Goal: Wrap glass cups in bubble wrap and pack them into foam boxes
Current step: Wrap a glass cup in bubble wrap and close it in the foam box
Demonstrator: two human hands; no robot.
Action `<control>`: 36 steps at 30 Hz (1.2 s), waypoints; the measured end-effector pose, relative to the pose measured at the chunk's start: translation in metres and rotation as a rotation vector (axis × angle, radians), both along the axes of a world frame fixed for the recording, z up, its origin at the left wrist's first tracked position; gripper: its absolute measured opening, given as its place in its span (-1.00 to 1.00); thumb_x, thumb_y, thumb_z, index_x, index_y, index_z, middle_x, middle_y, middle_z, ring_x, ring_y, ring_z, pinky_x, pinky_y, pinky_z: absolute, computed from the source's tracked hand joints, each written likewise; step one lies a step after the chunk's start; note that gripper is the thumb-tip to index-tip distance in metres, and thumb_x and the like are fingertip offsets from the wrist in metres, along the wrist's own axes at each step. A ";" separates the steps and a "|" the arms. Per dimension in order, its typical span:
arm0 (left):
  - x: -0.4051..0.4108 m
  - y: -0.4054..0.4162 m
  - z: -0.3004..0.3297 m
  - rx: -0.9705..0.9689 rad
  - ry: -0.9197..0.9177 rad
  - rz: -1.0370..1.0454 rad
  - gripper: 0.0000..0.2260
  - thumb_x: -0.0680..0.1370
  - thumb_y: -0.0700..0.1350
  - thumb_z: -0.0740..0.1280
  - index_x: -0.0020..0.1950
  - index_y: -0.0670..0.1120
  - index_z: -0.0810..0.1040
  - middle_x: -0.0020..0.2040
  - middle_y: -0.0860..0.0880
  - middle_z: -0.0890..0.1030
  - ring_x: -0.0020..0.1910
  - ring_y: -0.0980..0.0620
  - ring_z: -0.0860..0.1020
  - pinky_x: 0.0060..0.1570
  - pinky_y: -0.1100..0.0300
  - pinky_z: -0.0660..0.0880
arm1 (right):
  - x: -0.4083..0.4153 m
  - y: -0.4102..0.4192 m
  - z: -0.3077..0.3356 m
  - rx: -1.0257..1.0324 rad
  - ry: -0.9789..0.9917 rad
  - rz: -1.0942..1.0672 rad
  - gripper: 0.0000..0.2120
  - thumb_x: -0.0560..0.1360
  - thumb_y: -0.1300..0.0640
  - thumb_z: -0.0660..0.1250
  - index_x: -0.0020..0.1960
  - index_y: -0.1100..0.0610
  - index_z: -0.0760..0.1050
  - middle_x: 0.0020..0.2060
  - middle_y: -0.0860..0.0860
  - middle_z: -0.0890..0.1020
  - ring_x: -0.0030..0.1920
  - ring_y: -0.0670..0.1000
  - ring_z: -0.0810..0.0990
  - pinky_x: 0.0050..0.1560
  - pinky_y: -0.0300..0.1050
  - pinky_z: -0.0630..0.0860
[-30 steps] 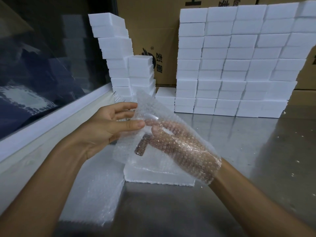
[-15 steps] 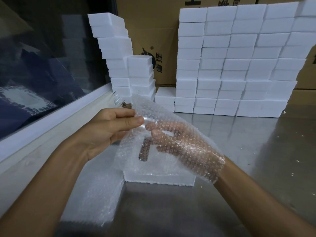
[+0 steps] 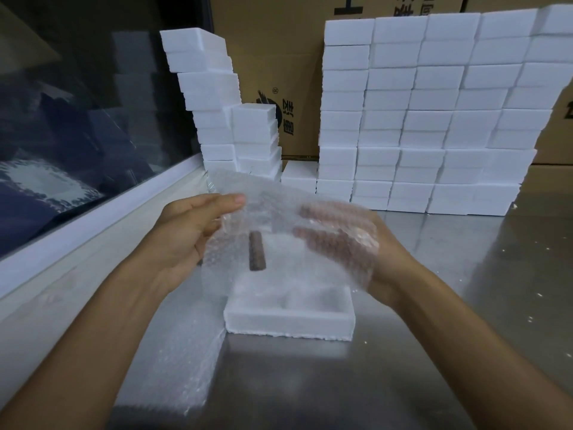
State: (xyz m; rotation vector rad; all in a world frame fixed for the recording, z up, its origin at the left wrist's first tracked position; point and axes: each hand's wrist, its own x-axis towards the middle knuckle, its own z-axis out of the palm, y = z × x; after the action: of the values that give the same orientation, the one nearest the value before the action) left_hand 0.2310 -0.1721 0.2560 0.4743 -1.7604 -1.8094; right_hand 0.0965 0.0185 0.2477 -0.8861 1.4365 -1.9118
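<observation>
Right now both hands hold one bubble wrap sheet (image 3: 266, 231) up in the air above the open foam box (image 3: 290, 318), probably so the sheet is spread and squared before a cup goes in. Left hand (image 3: 186, 240): thumb on top, fingers behind, pinching the sheet's left edge; palm faces right, wrist roughly level. Right hand (image 3: 350, 243) sits behind the sheet, seen through the bubbles, fingers (image 3: 325, 212) fairly straight and spread, backing the film like a flat support; whether its thumb clamps the edge I can't tell.

No glass cup clearly visible in the sheet. A faceted clear object just left of the sheet's top corner could be one, too hidden to call. A dark brown strip (image 3: 256, 251) shows through the film at centre, maybe tape or a finger.

The foam box lies on the steel table (image 3: 465, 305), directly below the hands, cavity up, ready to receive. A bubble wrap stack (image 3: 176, 367) lies touching the box's left side, in easy reach. Closed foam boxes (image 3: 434, 119) are stacked well behind it against cardboard cartons (image 3: 279, 57).

My read: early in one wrap cycle.
</observation>
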 end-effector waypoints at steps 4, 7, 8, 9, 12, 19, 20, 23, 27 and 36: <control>-0.005 -0.011 -0.009 0.240 0.076 0.103 -0.69 0.17 0.03 0.58 -0.13 -0.03 0.76 0.00 -0.10 0.72 -0.10 0.00 0.70 -0.22 0.11 0.64 | -0.031 -0.005 -0.008 0.098 -0.195 -0.428 -0.86 0.52 0.13 0.38 0.06 0.06 0.63 0.07 -0.01 0.69 0.06 -0.06 0.64 0.15 -0.11 0.48; -0.013 -0.004 -0.013 0.386 0.174 0.095 -0.84 0.27 -0.06 0.55 -0.18 -0.03 0.76 -0.01 -0.10 0.72 -0.08 0.00 0.70 -0.13 0.10 0.65 | -0.033 -0.007 -0.018 0.115 -0.405 -0.325 -0.66 0.50 -0.03 0.41 0.23 0.04 0.49 0.19 0.11 0.58 0.14 0.03 0.59 0.09 -0.06 0.48; -0.016 -0.001 -0.014 0.427 0.215 0.079 -0.87 0.29 -0.09 0.54 -0.18 -0.05 0.76 -0.02 -0.10 0.72 -0.07 0.00 0.70 -0.12 0.11 0.65 | -0.029 -0.007 -0.019 0.108 -0.487 -0.231 -0.52 0.46 -0.11 0.44 0.28 0.06 0.43 0.19 0.16 0.56 0.16 0.09 0.60 0.11 -0.01 0.52; -0.019 0.003 -0.014 0.460 0.253 0.062 -0.87 0.30 -0.11 0.53 -0.17 -0.06 0.76 -0.03 -0.10 0.72 -0.07 0.00 0.70 -0.12 0.11 0.64 | -0.026 -0.008 -0.020 0.098 -0.543 -0.129 -0.41 0.40 -0.17 0.48 0.30 0.08 0.40 0.19 0.19 0.57 0.16 0.13 0.61 0.13 0.06 0.55; -0.026 0.014 -0.018 0.513 0.311 0.013 -0.68 0.33 -0.14 0.52 0.07 -0.14 0.70 0.04 -0.15 0.70 0.01 -0.04 0.67 -0.01 0.06 0.63 | -0.009 -0.015 -0.024 0.097 -0.557 0.130 -0.30 0.30 -0.25 0.54 0.27 0.15 0.50 0.12 0.18 0.66 0.06 0.16 0.67 0.14 0.10 0.58; -0.037 0.035 -0.036 0.416 0.233 -0.069 -0.51 0.25 -0.15 0.55 0.17 -0.16 0.65 0.15 -0.18 0.66 0.16 -0.15 0.62 0.26 -0.09 0.50 | 0.004 -0.025 -0.027 0.053 -0.375 -0.054 -0.75 0.52 0.14 0.42 0.16 0.21 0.63 0.07 0.11 0.71 -0.04 0.03 0.66 0.01 -0.08 0.58; -0.038 0.035 -0.038 0.414 0.221 -0.068 -0.58 0.22 -0.16 0.56 0.07 -0.12 0.69 0.10 -0.17 0.68 0.10 -0.13 0.65 0.23 -0.09 0.52 | 0.001 -0.023 -0.027 0.074 -0.316 -0.123 -0.80 0.53 0.15 0.42 0.12 0.20 0.65 0.02 0.09 0.72 -0.08 0.01 0.66 -0.05 -0.12 0.58; -0.039 0.036 -0.043 0.408 0.178 -0.130 -0.58 0.24 -0.21 0.55 0.09 -0.11 0.67 0.08 -0.16 0.69 0.00 -0.09 0.67 0.11 -0.04 0.60 | -0.006 -0.019 -0.024 0.106 -0.160 -0.240 -0.88 0.52 0.14 0.43 -0.01 0.18 0.67 -0.13 0.07 0.73 -0.20 -0.06 0.65 -0.25 -0.24 0.59; -0.038 0.039 -0.044 0.380 0.113 -0.208 -0.44 0.29 -0.26 0.57 0.27 -0.17 0.53 0.13 -0.18 0.67 0.05 -0.15 0.67 0.00 0.02 0.63 | -0.012 -0.015 -0.019 0.065 -0.046 -0.322 -0.90 0.51 0.12 0.45 -0.11 0.15 0.68 -0.23 0.03 0.73 -0.26 -0.08 0.69 -0.37 -0.30 0.52; -0.035 0.043 -0.038 0.314 0.034 -0.196 -0.38 0.33 0.09 0.49 0.35 -0.09 0.53 0.25 -0.10 0.62 0.17 -0.15 0.63 0.21 -0.19 0.52 | -0.010 -0.018 -0.026 0.036 0.163 -0.304 -0.90 0.53 0.14 0.43 -0.15 0.14 0.66 -0.35 0.00 0.69 -0.35 -0.10 0.64 -0.40 -0.28 0.50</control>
State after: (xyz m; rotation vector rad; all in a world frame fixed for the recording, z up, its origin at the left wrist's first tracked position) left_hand 0.1963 -0.1287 0.2177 0.3999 -1.5499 -2.2347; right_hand 0.0863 0.0005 0.2219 -0.8637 1.7832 -2.0615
